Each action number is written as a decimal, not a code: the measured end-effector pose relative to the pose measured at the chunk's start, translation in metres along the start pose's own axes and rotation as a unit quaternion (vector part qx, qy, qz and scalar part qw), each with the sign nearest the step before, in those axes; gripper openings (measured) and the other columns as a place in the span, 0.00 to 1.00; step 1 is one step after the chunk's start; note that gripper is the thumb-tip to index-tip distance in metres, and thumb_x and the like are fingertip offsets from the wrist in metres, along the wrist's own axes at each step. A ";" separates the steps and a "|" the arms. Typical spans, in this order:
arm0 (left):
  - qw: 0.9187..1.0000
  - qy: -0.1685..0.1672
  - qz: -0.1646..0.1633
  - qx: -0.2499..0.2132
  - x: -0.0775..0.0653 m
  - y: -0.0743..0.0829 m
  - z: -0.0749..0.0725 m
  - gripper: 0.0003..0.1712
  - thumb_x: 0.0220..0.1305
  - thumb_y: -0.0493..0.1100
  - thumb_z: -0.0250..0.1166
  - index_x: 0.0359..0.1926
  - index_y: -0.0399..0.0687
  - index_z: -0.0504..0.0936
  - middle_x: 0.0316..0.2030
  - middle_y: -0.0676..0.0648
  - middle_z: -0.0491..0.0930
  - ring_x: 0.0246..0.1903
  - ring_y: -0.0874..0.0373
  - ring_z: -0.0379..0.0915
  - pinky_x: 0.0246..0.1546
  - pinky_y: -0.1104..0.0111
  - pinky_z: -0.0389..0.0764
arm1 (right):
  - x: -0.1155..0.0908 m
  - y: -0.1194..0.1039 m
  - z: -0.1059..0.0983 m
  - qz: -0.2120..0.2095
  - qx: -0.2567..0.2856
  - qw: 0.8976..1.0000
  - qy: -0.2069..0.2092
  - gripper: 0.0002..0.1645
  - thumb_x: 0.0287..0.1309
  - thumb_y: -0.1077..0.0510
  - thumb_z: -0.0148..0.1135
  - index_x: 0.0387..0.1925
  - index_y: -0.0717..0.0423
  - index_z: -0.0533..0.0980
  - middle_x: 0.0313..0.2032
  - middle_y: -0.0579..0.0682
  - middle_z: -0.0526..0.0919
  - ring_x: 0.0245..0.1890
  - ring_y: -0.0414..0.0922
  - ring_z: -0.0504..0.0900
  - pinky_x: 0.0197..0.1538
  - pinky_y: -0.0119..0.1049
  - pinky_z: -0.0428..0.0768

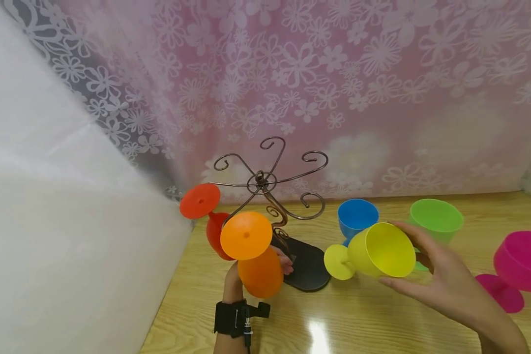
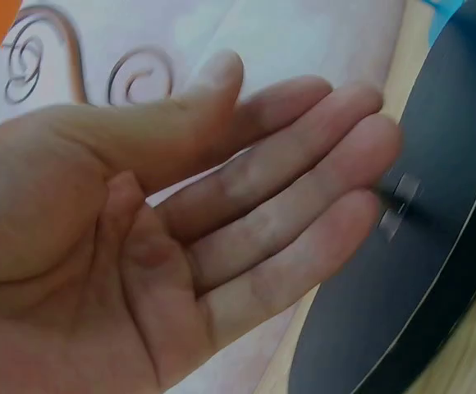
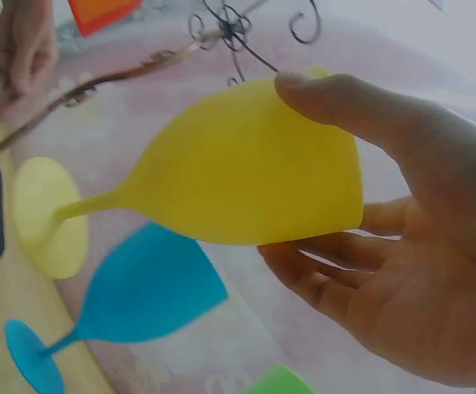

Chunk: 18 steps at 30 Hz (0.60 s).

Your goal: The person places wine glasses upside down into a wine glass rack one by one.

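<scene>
My right hand grips a yellow goblet by its bowl near the rim, thumb on one side and fingers on the other. The goblet is tilted, its mouth to the right and its foot to the left, off the table. My left hand holds nothing, its fingers relaxed beside the black base of a metal scroll-armed stand. In the head view, an orange goblet hanging upside down partly hides that hand. Behind it a red goblet also hangs inverted from the stand.
Upright on the wooden table are a blue goblet, a green goblet and a magenta goblet. Bare curled arms of the stand spread toward the back and right. A pink floral curtain hangs behind, with a white wall at left.
</scene>
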<state>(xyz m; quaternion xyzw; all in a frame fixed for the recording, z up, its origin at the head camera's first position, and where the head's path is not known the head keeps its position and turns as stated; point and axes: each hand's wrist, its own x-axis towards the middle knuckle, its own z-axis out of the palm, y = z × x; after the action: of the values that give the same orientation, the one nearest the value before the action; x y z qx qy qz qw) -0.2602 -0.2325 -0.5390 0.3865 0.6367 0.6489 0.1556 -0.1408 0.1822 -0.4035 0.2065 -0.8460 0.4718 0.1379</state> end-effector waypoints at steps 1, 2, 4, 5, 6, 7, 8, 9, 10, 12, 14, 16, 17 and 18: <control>0.998 0.001 -0.061 -0.028 0.010 0.028 0.016 0.16 0.75 0.33 0.58 0.52 0.18 0.77 0.46 0.35 0.86 0.46 0.37 0.85 0.51 0.42 0.82 | 0.001 -0.002 0.004 -0.008 0.004 1.000 0.003 0.62 0.38 0.63 0.87 0.75 0.43 0.65 0.62 0.43 0.77 0.57 0.28 0.73 0.54 0.13 0.71; 0.997 0.006 -0.075 -0.009 0.018 0.048 0.028 0.17 0.75 0.36 0.59 0.50 0.20 0.79 0.45 0.39 0.88 0.45 0.40 0.86 0.50 0.46 0.84 | 0.002 -0.004 0.008 -0.018 0.005 1.000 0.005 0.62 0.37 0.63 0.88 0.75 0.44 0.65 0.61 0.42 0.77 0.57 0.29 0.73 0.54 0.14 0.71; 0.993 0.025 -0.113 0.029 0.030 0.085 0.051 0.19 0.76 0.38 0.59 0.50 0.18 0.79 0.45 0.39 0.88 0.46 0.42 0.86 0.50 0.53 0.85 | 0.004 -0.008 0.015 -0.029 0.006 1.000 0.011 0.63 0.35 0.64 0.88 0.74 0.47 0.65 0.60 0.43 0.78 0.57 0.29 0.74 0.53 0.15 0.72; 0.989 0.034 -0.138 0.041 0.036 0.101 0.060 0.20 0.77 0.39 0.59 0.49 0.19 0.80 0.45 0.38 0.88 0.47 0.42 0.86 0.50 0.56 0.85 | 0.005 -0.009 0.019 -0.032 0.009 0.999 0.013 0.64 0.34 0.65 0.88 0.74 0.48 0.65 0.60 0.44 0.77 0.58 0.29 0.73 0.54 0.15 0.72; 0.986 0.035 -0.155 0.046 0.040 0.113 0.066 0.21 0.78 0.41 0.58 0.49 0.18 0.80 0.46 0.34 0.87 0.48 0.39 0.85 0.51 0.57 0.85 | 0.007 -0.010 0.022 -0.035 0.013 0.999 0.016 0.64 0.33 0.66 0.88 0.74 0.49 0.65 0.60 0.45 0.77 0.58 0.29 0.73 0.54 0.15 0.72; 0.985 0.031 -0.164 0.047 0.044 0.122 0.070 0.22 0.78 0.42 0.57 0.50 0.19 0.81 0.47 0.30 0.85 0.49 0.36 0.83 0.52 0.57 0.84 | 0.008 -0.011 0.024 -0.037 0.018 0.999 0.018 0.65 0.33 0.67 0.88 0.74 0.49 0.64 0.61 0.47 0.77 0.59 0.29 0.72 0.54 0.15 0.71; 0.985 0.025 -0.168 0.043 0.047 0.129 0.074 0.23 0.79 0.42 0.56 0.51 0.18 0.80 0.48 0.26 0.83 0.51 0.31 0.81 0.53 0.55 0.84 | 0.009 -0.012 0.027 -0.041 0.024 0.999 0.021 0.66 0.31 0.69 0.87 0.74 0.50 0.64 0.61 0.48 0.76 0.59 0.29 0.72 0.54 0.15 0.72; 0.985 0.016 -0.167 0.038 0.049 0.132 0.076 0.24 0.80 0.42 0.54 0.51 0.17 0.79 0.50 0.22 0.80 0.52 0.28 0.79 0.55 0.52 0.82 | 0.010 -0.012 0.030 -0.044 0.028 0.998 0.022 0.66 0.30 0.71 0.87 0.74 0.51 0.64 0.61 0.49 0.76 0.60 0.29 0.71 0.55 0.15 0.71; 0.986 0.002 -0.166 0.031 0.051 0.129 0.075 0.24 0.81 0.42 0.53 0.52 0.19 0.79 0.51 0.21 0.79 0.53 0.28 0.78 0.56 0.51 0.82 | 0.011 -0.012 0.033 -0.049 0.033 0.998 0.024 0.67 0.29 0.73 0.86 0.74 0.51 0.64 0.61 0.50 0.76 0.60 0.29 0.72 0.55 0.16 0.71; 0.987 -0.022 -0.161 -0.002 0.054 0.115 0.073 0.25 0.82 0.43 0.50 0.55 0.21 0.79 0.53 0.23 0.79 0.55 0.30 0.78 0.58 0.47 0.79 | 0.013 -0.011 0.039 -0.064 0.038 0.997 0.025 0.67 0.26 0.76 0.84 0.74 0.53 0.64 0.62 0.51 0.75 0.61 0.30 0.72 0.56 0.17 0.72; 0.986 -0.036 -0.157 -0.038 0.057 0.096 0.071 0.25 0.84 0.44 0.46 0.58 0.24 0.78 0.55 0.27 0.81 0.57 0.35 0.79 0.60 0.46 0.77 | 0.015 -0.009 0.045 -0.080 0.037 0.996 0.023 0.68 0.25 0.78 0.83 0.73 0.53 0.64 0.64 0.50 0.74 0.62 0.31 0.72 0.57 0.19 0.73; 0.985 -0.035 -0.153 -0.079 0.059 0.075 0.069 0.26 0.85 0.44 0.42 0.62 0.27 0.77 0.57 0.30 0.81 0.59 0.39 0.79 0.62 0.47 0.76 | 0.016 -0.008 0.050 -0.098 0.039 0.994 0.017 0.69 0.25 0.80 0.82 0.74 0.54 0.63 0.65 0.50 0.73 0.63 0.33 0.73 0.58 0.21 0.74; 0.984 -0.033 -0.147 -0.096 0.061 0.067 0.070 0.27 0.86 0.44 0.39 0.63 0.26 0.75 0.58 0.29 0.80 0.59 0.38 0.78 0.62 0.46 0.75 | 0.017 -0.007 0.052 -0.105 0.040 0.994 0.013 0.69 0.24 0.80 0.82 0.74 0.55 0.63 0.66 0.50 0.73 0.63 0.34 0.73 0.59 0.22 0.74; 0.982 -0.025 -0.146 -0.114 0.063 0.060 0.071 0.30 0.86 0.47 0.39 0.64 0.24 0.73 0.58 0.27 0.78 0.59 0.38 0.78 0.62 0.45 0.75 | 0.018 -0.006 0.053 -0.111 0.040 0.993 0.009 0.70 0.24 0.80 0.82 0.74 0.55 0.62 0.66 0.50 0.73 0.63 0.34 0.74 0.59 0.22 0.74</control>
<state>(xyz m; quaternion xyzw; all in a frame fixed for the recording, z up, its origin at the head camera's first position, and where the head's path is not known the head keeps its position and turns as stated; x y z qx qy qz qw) -0.2346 -0.1473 -0.4707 0.2852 0.6041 0.6779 0.3070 -0.1555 0.1302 -0.4191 0.3004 -0.7968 0.4890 0.1891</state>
